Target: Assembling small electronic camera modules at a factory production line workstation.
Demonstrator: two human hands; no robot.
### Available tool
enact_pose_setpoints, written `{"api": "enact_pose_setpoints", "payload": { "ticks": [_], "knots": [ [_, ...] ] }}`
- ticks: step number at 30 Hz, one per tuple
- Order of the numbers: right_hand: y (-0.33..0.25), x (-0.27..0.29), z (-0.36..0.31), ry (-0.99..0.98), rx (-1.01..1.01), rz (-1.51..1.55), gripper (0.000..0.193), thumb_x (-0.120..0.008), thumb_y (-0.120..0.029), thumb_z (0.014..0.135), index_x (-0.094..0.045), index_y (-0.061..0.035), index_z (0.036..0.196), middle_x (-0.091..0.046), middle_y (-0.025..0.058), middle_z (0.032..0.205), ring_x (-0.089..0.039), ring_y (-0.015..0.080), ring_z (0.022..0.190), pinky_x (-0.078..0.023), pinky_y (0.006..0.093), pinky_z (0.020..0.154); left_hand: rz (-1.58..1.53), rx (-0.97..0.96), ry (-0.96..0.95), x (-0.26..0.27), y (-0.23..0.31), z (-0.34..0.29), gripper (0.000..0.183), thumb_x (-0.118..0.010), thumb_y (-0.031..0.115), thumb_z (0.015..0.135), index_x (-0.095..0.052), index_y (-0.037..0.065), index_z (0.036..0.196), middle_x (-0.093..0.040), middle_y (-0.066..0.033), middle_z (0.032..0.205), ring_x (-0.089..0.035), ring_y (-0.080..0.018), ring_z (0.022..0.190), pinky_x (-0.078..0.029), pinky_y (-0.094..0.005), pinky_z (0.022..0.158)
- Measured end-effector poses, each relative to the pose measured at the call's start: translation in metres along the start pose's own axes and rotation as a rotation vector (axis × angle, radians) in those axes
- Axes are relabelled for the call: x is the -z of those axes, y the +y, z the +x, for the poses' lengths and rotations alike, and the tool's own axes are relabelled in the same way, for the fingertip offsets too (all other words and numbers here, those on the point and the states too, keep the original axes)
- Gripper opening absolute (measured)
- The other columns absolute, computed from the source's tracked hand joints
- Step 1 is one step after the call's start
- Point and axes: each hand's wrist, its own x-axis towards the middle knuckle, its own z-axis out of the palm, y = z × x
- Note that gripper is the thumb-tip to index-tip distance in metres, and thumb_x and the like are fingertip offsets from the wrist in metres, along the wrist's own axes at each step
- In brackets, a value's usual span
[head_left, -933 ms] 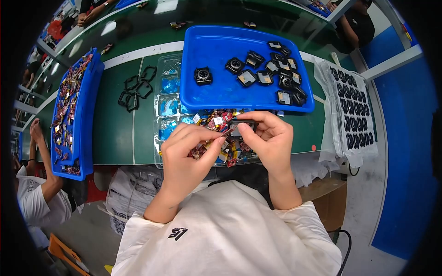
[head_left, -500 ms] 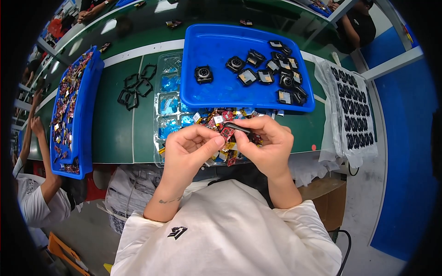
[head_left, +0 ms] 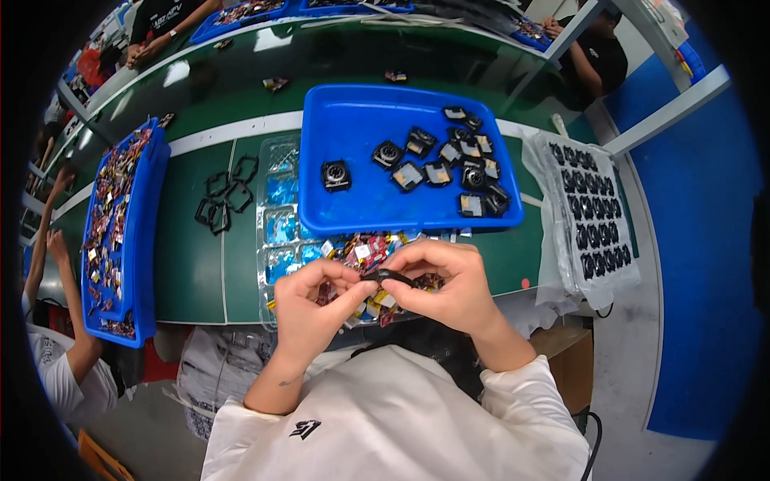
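Note:
A small black watch case (head_left: 391, 276) is held between my two hands in front of my chest, seen nearly edge-on. The left thumb and fingers of my left hand (head_left: 317, 301) pinch its left end. My right hand (head_left: 453, 289) grips the other end, thumb below and fingers above. My fingers cover much of the case, and what lies inside it is hidden. Just beneath and beyond my hands is a heap of small red circuit boards (head_left: 370, 250) with yellow and white parts. It partly overlies a clear blister tray (head_left: 281, 228) with blue film in its pockets.
Beyond my hands stands a blue tray (head_left: 311, 210) holding several black watch cases (head_left: 408, 176). Black frames (head_left: 238, 195) lie left of it. A long blue bin (head_left: 144, 264) full of circuit boards stands farther left. At right, a white tray (head_left: 565, 240) carries rows of black parts. Co-workers sit around.
The red circuit board that showed between my left fingers is out of sight. My left fingers now meet the black watch case. The whole view has tilted, so the bench sits lower in the picture.

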Motion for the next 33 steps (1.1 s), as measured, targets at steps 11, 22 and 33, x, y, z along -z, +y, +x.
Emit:
{"api": "enact_pose_setpoints", "payload": {
  "ticks": [11,22,33],
  "knots": [
    [0.018,0.155,0.148,0.417,-0.062,-0.274,0.017,-0.07,-0.014,0.075,-0.068,0.0008,0.084,-0.066,0.0052,0.075,-0.056,0.0078,0.061,-0.046,0.0206,0.057,0.401,-0.308,0.345,0.089,-0.034,0.004,0.011,-0.057,0.0,0.084,-0.057,-0.001,0.073,-0.057,-0.0033,0.07,-0.045,-0.0058,0.059,-0.033,-0.0195,0.052],
    [0.176,0.271,0.224,0.931,-0.518,-0.06,0.013,-0.073,-0.003,0.07,-0.064,0.0057,0.072,-0.062,0.0085,0.069,-0.058,0.0131,0.05,-0.054,0.0225,0.048,0.517,-0.293,0.346,0.093,-0.046,0.003,0.007,-0.056,0.003,0.085,-0.055,0.0,0.079,-0.053,-0.0018,0.077,-0.032,-0.0043,0.055,-0.025,-0.0207,0.048],
    [0.196,0.285,0.224,0.73,-0.375,-0.016,0.013,-0.063,-0.004,0.081,-0.063,0.009,0.085,-0.065,0.0147,0.076,-0.067,0.0222,0.064,-0.057,0.0256,0.058,0.563,-0.37,0.28,0.098,-0.046,0.008,0.023,-0.062,0.003,0.084,-0.051,-0.001,0.064,-0.05,-0.0015,0.064,-0.038,-0.005,0.052,-0.026,-0.0205,0.045]
  ]
}}
